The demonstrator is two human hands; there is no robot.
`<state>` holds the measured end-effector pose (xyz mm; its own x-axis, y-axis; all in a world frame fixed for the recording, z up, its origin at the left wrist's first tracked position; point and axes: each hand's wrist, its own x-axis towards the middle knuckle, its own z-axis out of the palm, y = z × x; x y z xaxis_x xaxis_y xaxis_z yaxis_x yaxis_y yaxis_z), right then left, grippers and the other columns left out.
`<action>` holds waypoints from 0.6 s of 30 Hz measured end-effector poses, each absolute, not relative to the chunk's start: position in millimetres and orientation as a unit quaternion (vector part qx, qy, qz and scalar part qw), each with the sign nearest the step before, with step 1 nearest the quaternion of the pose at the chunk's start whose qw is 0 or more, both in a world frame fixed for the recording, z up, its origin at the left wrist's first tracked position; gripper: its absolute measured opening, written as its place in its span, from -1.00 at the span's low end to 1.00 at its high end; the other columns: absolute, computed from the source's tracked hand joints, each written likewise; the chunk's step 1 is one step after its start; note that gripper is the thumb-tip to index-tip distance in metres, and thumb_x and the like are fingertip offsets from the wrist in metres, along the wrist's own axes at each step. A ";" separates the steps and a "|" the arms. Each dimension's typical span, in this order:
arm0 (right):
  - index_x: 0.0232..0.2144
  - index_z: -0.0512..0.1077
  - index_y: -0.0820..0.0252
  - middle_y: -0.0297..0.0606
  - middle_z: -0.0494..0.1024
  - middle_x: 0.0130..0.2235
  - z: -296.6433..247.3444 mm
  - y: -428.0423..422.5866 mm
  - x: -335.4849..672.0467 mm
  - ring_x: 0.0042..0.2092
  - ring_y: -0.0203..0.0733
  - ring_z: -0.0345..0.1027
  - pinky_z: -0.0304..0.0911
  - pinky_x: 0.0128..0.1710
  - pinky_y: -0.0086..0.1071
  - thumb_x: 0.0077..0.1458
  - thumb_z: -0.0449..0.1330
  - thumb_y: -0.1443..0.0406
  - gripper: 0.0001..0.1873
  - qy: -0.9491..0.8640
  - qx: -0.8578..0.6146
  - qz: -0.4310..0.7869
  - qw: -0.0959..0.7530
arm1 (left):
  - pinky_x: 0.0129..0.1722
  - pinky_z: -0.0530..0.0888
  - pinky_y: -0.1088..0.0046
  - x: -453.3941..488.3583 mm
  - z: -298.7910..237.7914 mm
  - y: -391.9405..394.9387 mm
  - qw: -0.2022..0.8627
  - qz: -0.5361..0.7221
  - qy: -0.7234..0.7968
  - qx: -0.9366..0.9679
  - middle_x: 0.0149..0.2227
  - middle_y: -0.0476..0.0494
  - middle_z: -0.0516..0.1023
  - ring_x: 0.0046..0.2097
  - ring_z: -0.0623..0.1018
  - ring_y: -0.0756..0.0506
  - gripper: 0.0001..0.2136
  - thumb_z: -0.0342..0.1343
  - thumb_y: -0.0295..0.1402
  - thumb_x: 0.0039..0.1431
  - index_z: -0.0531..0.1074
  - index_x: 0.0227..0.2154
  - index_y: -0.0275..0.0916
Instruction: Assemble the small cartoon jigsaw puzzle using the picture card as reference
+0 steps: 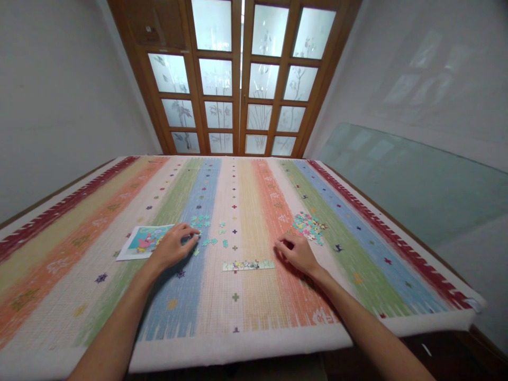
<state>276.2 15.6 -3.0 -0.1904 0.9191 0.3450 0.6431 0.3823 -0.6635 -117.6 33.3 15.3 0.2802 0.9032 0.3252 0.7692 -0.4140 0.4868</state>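
Note:
My left hand (177, 245) hovers over the right edge of a picture card (138, 242) with a pink cartoon figure on teal. Its thumb and index finger close at a small teal jigsaw piece (199, 233), partly hidden by the fingertips. Loose teal jigsaw pieces (201, 221) lie scattered just beyond and to the right of that hand. My right hand (296, 254) rests on the orange stripe, fingers curled and fingertips together; whatever they might hold is hidden. Between the hands lies a joined strip of jigsaw pieces (248, 265), nearest my right hand. A multicoloured heap of pieces (309, 226) sits beyond the right hand.
A striped cloth (250, 301) covers the table, its front edge hanging near me. Wooden doors with frosted panes (220, 114) stand past the far edge. Walls rise on both sides, and a pale green glass panel (413, 180) leans along the right.

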 end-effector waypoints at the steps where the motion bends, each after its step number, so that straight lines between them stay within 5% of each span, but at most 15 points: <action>1: -0.55 0.47 0.16 -0.31 0.47 -0.62 -2.7 15.2 276.3 -0.51 -0.22 0.33 0.18 -0.40 -0.36 0.16 0.11 0.16 -0.68 -0.749 -0.522 0.190 0.362 | -0.03 0.48 0.17 -110.9 13.6 31.8 0.117 0.281 0.517 0.800 -0.25 -0.18 0.57 -0.19 0.55 -0.21 -0.71 0.05 -0.16 0.25 0.62 -0.23 -0.17; 12: -0.54 0.47 0.14 -0.32 0.48 -0.63 -0.9 12.0 273.9 -0.52 -0.21 0.33 0.18 -0.40 -0.34 0.16 0.13 0.18 -0.71 -0.758 -0.516 0.194 0.348 | 0.04 0.40 0.16 -68.6 -6.5 20.9 0.052 0.274 0.459 0.843 -0.10 -0.19 0.51 -0.05 0.46 -0.22 -0.68 0.06 -0.23 0.36 0.52 0.08 -0.13; 18: -0.54 0.47 0.15 -0.34 0.45 -0.63 -2.2 11.9 273.3 -0.55 -0.24 0.29 0.16 -0.42 -0.35 0.15 0.11 0.19 -0.71 -0.766 -0.510 0.189 0.344 | 0.01 0.37 0.13 -56.8 -15.2 24.2 0.023 0.255 0.441 0.860 -0.07 -0.21 0.49 -0.04 0.41 -0.24 -0.73 0.00 -0.38 0.37 0.56 -0.01 -0.14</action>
